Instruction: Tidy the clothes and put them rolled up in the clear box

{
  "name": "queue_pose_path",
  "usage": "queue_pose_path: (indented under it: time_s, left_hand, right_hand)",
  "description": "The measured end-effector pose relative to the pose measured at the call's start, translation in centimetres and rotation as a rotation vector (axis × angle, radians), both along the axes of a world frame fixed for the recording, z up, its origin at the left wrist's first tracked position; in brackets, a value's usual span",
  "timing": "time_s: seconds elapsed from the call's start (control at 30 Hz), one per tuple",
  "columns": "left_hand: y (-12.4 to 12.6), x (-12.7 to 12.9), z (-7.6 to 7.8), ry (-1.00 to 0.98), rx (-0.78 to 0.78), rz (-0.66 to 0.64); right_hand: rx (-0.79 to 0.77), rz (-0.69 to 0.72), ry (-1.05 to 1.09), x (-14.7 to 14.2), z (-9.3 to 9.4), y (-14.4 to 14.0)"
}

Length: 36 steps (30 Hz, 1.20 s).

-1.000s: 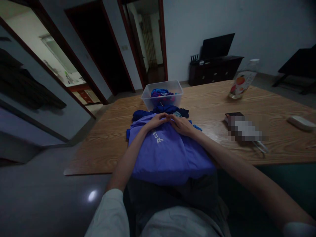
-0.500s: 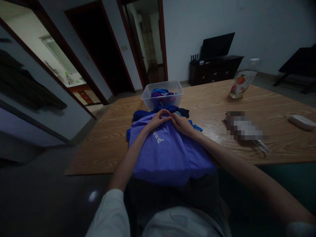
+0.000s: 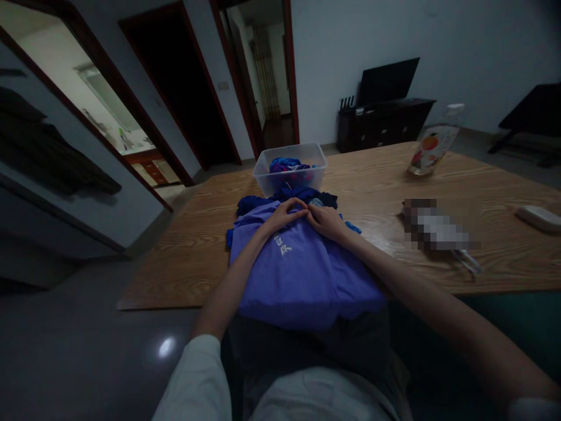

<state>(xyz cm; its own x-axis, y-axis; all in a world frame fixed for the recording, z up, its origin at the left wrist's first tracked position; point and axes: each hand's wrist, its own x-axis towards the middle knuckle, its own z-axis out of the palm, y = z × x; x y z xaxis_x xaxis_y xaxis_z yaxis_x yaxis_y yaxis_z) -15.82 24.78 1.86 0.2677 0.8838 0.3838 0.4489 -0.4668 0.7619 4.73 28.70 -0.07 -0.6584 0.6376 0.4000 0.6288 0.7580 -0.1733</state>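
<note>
Purple shirt (image 3: 302,275) lies before the plastic box (image 3: 290,166); left hand (image 3: 283,214) and right hand (image 3: 325,222) pinch its far edge. Better keep that edge even.

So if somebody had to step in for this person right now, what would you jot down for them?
Left hand and right hand: both rest fingertip to fingertip on the far edge of the light purple shirt; whether they pinch cloth is unclear.
Shirt lies spread at the near edge of the wooden table, over darker blue clothes.
Clear bin behind already holds some clothes.
Left: the purple shirt and the dark pile are outside the bin.
</note>
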Motion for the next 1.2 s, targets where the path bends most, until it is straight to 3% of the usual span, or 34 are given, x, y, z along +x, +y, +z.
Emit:
queue_pose_path:
  time_s: [0.27, 0.8, 1.2]
  left_hand:
    - [-0.1, 0.7, -0.3, 0.116, 0.120, 0.046]
    - [-2.0, 1.9, 0.7, 0.586, 0.310, 0.203]
    - [-2.4, 2.0, 0.9, 0.628, 0.342, 0.198]
  right_hand:
    - [-0.010, 0.002, -0.008, 0.0, -0.4, 0.4]
    - [-0.041, 0.014, -0.016, 0.0, -0.1, 0.0]
    - [-0.032, 0.002, -0.022, -0.1, -0.7, 0.4]
